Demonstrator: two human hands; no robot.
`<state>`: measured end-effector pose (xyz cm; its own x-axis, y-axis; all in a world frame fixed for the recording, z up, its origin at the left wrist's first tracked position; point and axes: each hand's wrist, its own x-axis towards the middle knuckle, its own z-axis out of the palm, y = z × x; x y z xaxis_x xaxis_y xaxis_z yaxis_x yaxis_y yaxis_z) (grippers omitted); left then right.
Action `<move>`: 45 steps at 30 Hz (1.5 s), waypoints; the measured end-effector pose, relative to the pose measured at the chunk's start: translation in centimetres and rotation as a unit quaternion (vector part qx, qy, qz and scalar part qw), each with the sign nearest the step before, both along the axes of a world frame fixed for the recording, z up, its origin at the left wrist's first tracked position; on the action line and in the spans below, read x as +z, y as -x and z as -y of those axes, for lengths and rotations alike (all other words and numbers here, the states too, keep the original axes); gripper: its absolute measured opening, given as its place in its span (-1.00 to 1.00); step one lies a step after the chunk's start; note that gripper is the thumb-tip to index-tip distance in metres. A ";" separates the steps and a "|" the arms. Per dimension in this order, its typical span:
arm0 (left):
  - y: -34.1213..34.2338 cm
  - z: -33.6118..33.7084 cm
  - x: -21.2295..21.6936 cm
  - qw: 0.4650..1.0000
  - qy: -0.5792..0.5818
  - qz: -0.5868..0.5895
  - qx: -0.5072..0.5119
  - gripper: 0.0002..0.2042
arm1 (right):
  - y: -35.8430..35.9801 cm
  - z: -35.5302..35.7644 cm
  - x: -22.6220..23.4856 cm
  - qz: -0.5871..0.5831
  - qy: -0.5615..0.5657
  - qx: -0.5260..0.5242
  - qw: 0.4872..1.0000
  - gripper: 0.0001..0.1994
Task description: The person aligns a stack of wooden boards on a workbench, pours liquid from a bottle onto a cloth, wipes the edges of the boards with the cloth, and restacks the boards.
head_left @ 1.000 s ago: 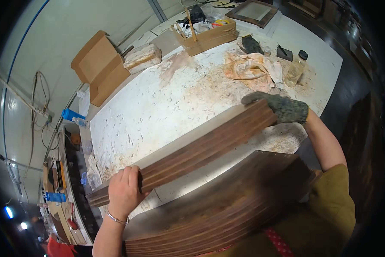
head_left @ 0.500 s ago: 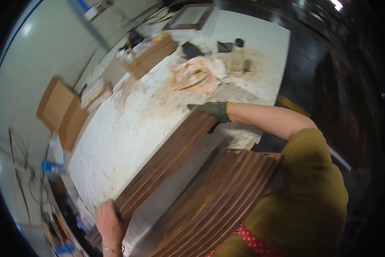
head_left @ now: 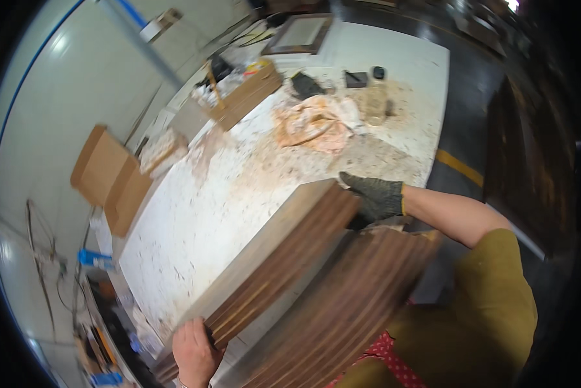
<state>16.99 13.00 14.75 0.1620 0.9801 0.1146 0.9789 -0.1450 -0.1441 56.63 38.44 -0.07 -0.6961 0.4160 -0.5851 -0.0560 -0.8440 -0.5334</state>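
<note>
While the bare left hand (head_left: 193, 352) clamps its fingers over the near end of a stack of long dark-brown striped wooden boards (head_left: 274, 258), the right hand in a dark grey knit glove (head_left: 374, 196) wraps curled fingers around the stack's far end, forearm stretched out from the olive sleeve (head_left: 491, 304). The stack is held between the two hands, tilted, over the near edge of the white, dust-strewn worktable (head_left: 206, 213). Beside it, on the person's side, a second, lower pile of the same dark boards (head_left: 342, 310) fans out along that edge. By the look of it, the step in hand is carrying or turning the stack; a next move would call for both ends being kept level so that the boards do not slide apart.

Farther along, towards the far right of the worktable, lies a crumpled orange-stained cloth (head_left: 313, 123). At the left edge sits an open brown cardboard box (head_left: 113, 174), and near the far corner a flat framed panel (head_left: 300, 33).
</note>
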 end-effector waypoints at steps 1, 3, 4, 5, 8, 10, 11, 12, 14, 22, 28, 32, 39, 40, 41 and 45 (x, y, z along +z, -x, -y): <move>-0.5 0.2 0.3 1.000 0.018 -0.013 -0.012 -0.30 | 1.2 -0.5 1.6 0.073 -0.023 -0.008 0.997 -0.14; -0.6 0.4 0.0 0.997 0.059 -0.044 -0.032 -0.35 | 2.9 -2.3 2.3 0.158 -0.051 0.001 0.986 -0.16; -0.6 0.5 0.1 0.998 0.060 -0.031 -0.016 -0.35 | 3.0 -3.3 2.0 0.160 -0.061 0.007 0.985 -0.24; -0.9 0.6 0.2 0.996 0.071 -0.027 -0.036 -0.29 | 3.3 -3.9 2.0 0.162 -0.071 0.012 0.984 -0.31; -1.1 1.2 0.9 0.992 0.117 -0.022 -0.041 -0.17 | 6.1 -3.4 6.2 0.183 -0.081 0.117 0.973 -0.45; -1.4 1.4 1.2 0.984 0.165 -0.040 -0.052 -0.13 | 6.5 -2.7 7.6 0.225 -0.084 0.099 0.966 -0.51; -1.4 1.6 1.2 0.985 0.163 -0.033 -0.048 -0.13 | 6.1 -2.7 6.8 0.230 -0.094 0.096 0.964 -0.53; -1.4 1.7 1.2 0.983 0.167 -0.044 -0.058 -0.12 | 5.6 -2.7 6.1 0.234 -0.105 0.091 0.962 -0.54; -1.9 1.8 1.6 0.982 0.168 -0.052 -0.066 -0.12 | 4.8 -2.7 5.6 0.235 -0.102 0.091 0.962 -0.61; -3.1 2.2 1.3 0.978 0.196 -0.032 -0.057 -0.17 | 3.9 -3.0 4.9 0.187 -0.140 0.078 0.969 -0.58; -3.4 1.9 0.8 0.976 0.198 -0.065 -0.059 -0.19 | 4.8 -3.1 5.7 0.273 -0.160 0.100 0.943 -0.57; -2.7 2.5 -1.2 0.976 0.133 -0.152 -0.085 -0.21 | 4.9 -3.3 4.0 0.177 -0.135 0.054 0.973 -0.56; -3.2 1.0 1.3 0.975 0.204 -0.075 -0.039 -0.19 | 5.1 -3.7 2.1 0.166 -0.144 0.057 0.974 -0.53; -2.2 -0.2 2.2 0.957 0.276 0.079 -0.025 -0.26 | 5.1 -4.0 2.1 0.199 -0.155 0.068 0.965 -0.50; -0.7 -1.2 2.8 0.912 0.339 0.231 -0.011 -0.33 | 5.0 -4.0 2.2 0.232 -0.166 0.078 0.955 -0.48; 10.4 -1.3 -0.7 0.818 0.311 0.395 0.278 -0.38 | 5.8 -4.1 3.2 0.236 -0.216 0.099 0.942 -0.30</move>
<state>6.58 14.31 14.01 -0.2128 0.7853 -0.5814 0.6701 0.5503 0.4981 50.81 42.53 3.15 -0.4899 0.5752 -0.6551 0.4095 -0.5116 -0.7554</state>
